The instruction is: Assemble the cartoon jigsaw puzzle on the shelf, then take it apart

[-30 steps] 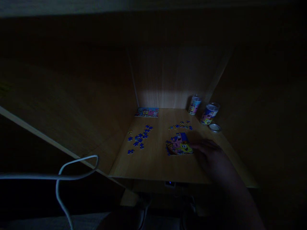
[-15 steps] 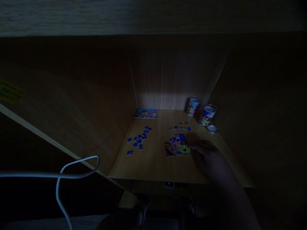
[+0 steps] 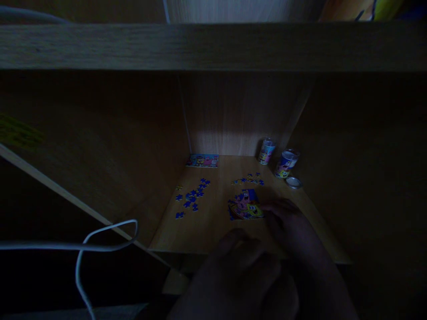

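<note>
Possibly, sideways pressure from the ungrasping right hand (image 3: 287,224) splits the flat, blue-pink-yellow card jigsaw (image 3: 245,206); left hand (image 3: 247,269) before it, grip indeterminable.

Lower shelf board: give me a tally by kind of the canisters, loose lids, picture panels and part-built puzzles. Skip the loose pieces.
Canisters: 2
Round lid: 1
Picture panel: 1
Part-built puzzle: 1
Total: 5
</note>
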Available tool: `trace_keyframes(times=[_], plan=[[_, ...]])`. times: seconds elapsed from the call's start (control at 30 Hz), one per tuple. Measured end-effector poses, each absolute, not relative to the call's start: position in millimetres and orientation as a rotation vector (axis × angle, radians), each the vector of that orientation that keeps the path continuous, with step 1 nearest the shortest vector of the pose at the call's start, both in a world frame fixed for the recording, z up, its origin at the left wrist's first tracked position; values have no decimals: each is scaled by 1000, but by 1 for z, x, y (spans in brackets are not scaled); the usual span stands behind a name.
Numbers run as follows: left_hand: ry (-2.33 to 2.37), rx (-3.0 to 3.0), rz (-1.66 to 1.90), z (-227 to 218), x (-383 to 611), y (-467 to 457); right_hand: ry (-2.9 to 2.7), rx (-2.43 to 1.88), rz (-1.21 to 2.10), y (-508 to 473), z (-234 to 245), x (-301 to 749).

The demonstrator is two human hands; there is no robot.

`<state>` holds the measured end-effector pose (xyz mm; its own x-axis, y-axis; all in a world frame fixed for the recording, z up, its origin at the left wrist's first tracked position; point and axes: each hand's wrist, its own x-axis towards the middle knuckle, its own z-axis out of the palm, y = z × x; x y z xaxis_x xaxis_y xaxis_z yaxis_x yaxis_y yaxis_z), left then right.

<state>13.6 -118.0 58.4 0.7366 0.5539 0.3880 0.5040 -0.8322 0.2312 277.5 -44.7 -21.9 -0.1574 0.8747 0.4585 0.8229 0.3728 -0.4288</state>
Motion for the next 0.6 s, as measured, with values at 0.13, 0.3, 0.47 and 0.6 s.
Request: trace_keyframes(times=[0.13, 0.3, 0.47, 0.6], plan=[[981, 2773, 463, 59, 31, -82, -1987, -1461, 97, -44, -22, 277], [1176, 2671, 375, 42, 33, -78, -1986, -1449, 100, -44, -21, 276], [1227, 2607, 291, 34, 32, -79, -1995, -1435, 103, -44, -23, 277], [1249, 2568, 280, 37, 28, -82, -1984, -1435, 98, -44, -25, 279]])
